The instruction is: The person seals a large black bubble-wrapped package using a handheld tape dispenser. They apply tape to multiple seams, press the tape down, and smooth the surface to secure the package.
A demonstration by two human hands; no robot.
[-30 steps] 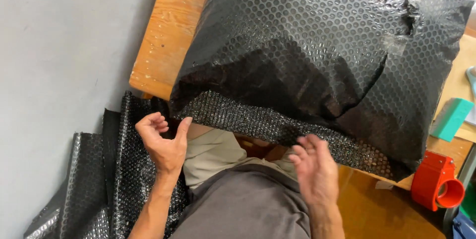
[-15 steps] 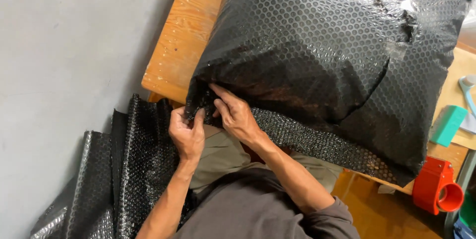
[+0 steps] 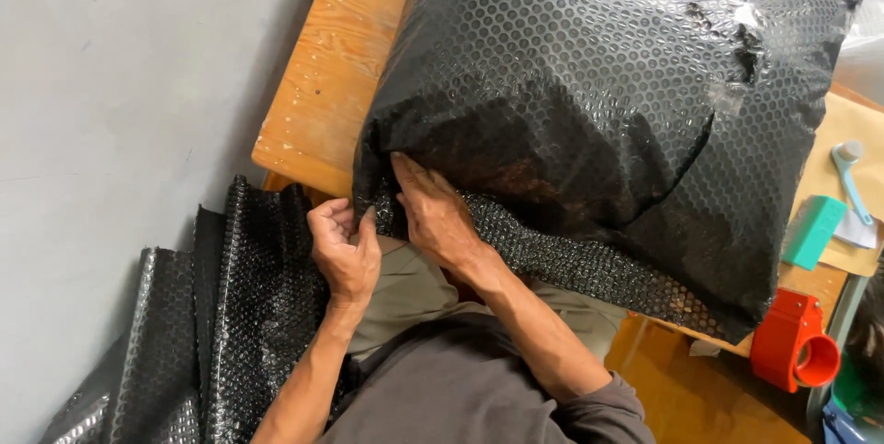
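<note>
Bubble-wrapped parcel (image 3: 589, 122), black and bulky, is seen lying on the wooden table (image 3: 322, 94), overhanging the near edge toward the person; its long axis is judged to run from about 7 o'clock to 1 o'clock across the frame. Both hands are set at its lower left corner, at roughly 7 o'clock from the parcel's middle. The right hand (image 3: 437, 214) is laid flat on the corner, fingers extended and pressed onto the wrap toward 11 o'clock, thumb side against the fold; nothing is enclosed by it. The left hand (image 3: 343, 251) is held just beside it at 8 o'clock, fingers curled and pinched on the loose edge of the wrap where it hangs below the table edge. The right hand is the nearer to the parcel body; the left is at the hanging flap. More black bubble wrap sheet (image 3: 230, 315) is draped downward at 7 o'clock beside the person's leg. A red tape dispenser (image 3: 794, 343) sits at 4 o'clock, well apart, with a teal block (image 3: 814, 230) near it.
</note>
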